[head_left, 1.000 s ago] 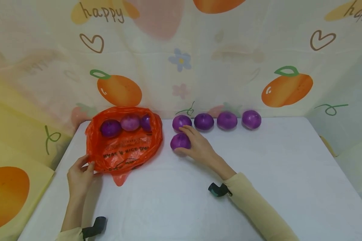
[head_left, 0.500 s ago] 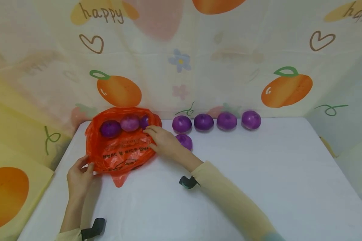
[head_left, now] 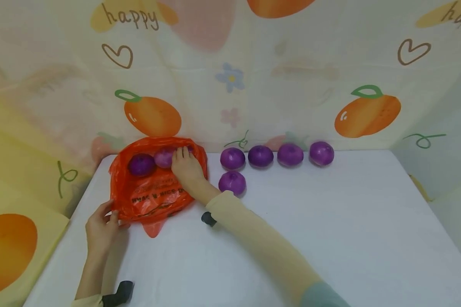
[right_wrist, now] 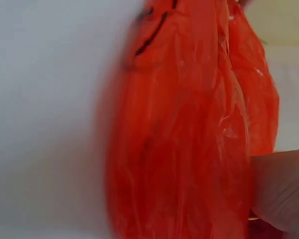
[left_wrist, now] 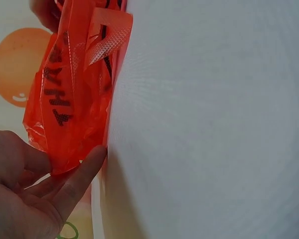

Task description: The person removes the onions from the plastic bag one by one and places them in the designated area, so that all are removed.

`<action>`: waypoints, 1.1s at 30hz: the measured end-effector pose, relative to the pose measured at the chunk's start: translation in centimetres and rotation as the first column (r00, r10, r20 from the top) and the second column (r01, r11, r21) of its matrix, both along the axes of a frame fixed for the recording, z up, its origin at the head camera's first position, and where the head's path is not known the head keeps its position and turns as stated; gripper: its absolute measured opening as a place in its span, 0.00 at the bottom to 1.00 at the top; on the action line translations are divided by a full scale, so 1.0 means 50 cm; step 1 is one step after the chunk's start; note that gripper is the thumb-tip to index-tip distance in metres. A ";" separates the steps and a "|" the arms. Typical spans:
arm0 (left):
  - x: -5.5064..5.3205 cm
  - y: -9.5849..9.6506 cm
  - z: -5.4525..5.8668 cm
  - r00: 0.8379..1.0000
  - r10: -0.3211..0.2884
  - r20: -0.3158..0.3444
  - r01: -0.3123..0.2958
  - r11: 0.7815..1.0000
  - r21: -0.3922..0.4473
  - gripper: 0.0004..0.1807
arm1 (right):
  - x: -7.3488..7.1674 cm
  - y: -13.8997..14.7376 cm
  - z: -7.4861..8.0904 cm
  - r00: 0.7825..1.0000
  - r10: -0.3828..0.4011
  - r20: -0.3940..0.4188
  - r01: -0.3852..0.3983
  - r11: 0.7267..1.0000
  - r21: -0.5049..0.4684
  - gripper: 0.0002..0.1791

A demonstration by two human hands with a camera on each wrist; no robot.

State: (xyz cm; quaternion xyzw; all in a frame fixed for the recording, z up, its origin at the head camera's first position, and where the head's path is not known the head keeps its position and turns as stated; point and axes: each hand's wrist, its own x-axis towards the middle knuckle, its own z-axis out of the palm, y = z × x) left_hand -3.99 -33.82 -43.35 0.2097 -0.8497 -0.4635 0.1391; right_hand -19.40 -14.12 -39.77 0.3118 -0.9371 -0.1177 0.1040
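Note:
An orange-red plastic bag [head_left: 159,213] lies on its side at the left of the table, its mouth facing the head camera. Inside it are a dark purple onion [head_left: 141,165], a paler purple onion [head_left: 163,157] and a third, nearly covered by the right hand. My left hand [head_left: 101,228] pinches the bag's lower left rim; in the left wrist view, fingers [left_wrist: 79,184] lie along the red film. My right hand [head_left: 188,170] reaches into the bag's mouth, back upward, fingers over the third onion. Whether it grips that onion I cannot tell. In the right wrist view the bag hides most of the hand [right_wrist: 281,189].
To the right of the bag, a row of purple onions [head_left: 260,156] stands along the table's back edge. One more onion [head_left: 232,183] sits in front of the row, close to the right sleeve [head_left: 261,234]. A printed cloth [head_left: 253,85] hangs behind the white table [head_left: 349,234].
My right hand has left the front onion outside the bag and moved left into the bag's mouth. That onion has shifted slightly right. My left hand stays at the rim.

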 end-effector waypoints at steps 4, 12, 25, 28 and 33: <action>0.004 0.002 0.003 1.000 -0.004 -0.027 0.004 1.000 0.023 0.23 | -0.010 -0.029 -0.004 0.988 -0.143 0.056 0.142 0.990 0.019 0.25; -0.003 0.008 0.001 1.000 0.004 -0.012 -0.004 1.000 0.017 0.23 | -0.025 -0.046 0.003 0.965 -0.228 0.127 0.228 0.974 0.011 0.22; -0.003 -0.006 0.000 0.998 0.026 -0.051 -0.035 0.983 -0.178 0.21 | 0.008 -0.039 -0.001 0.916 -0.166 0.364 0.221 0.969 -0.114 0.37; -0.002 -0.009 -0.001 0.998 0.044 -0.041 -0.050 0.987 -0.154 0.21 | 0.017 -0.035 0.000 0.887 -0.054 0.458 0.168 0.962 -0.213 0.44; -0.001 -0.007 0.001 0.998 0.058 0.005 -0.057 0.991 -0.120 0.23 | 0.028 -0.026 0.002 0.842 -0.024 0.539 0.208 0.936 -0.283 0.49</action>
